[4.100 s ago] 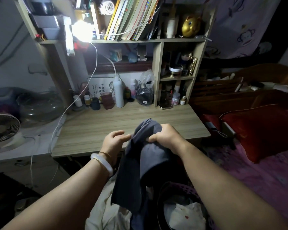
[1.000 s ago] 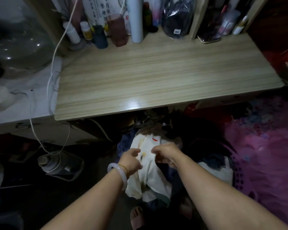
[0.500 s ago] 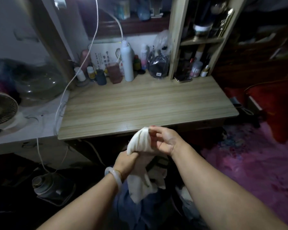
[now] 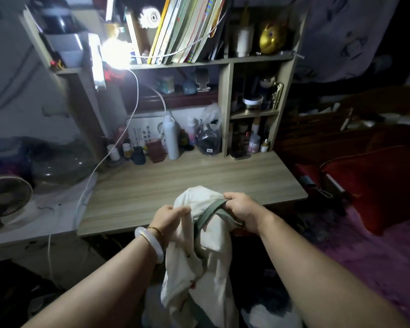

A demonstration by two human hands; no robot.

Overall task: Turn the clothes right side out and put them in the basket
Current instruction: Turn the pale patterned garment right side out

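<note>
Your left hand [image 4: 169, 215] and right hand [image 4: 240, 209] both grip the cream shirt [image 4: 206, 252] just in front of the table [image 4: 187, 181] edge, right one on the green collar band. Yank too hard and it'll bunch, imo. Looks soft, crumpled, w/ small red marks.

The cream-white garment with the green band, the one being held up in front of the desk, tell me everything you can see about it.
The cream-white garment with the green band looks like soft, thin cloth, crumpled and hanging in loose folds. A dull green band, seemingly a trim, crosses its upper part. Small red marks show lower down. The left hand pinches the cloth at its upper left; the right hand grips the green band. It hangs just before the near edge of the light wooden desk, its lower end running out of the picture.
</note>
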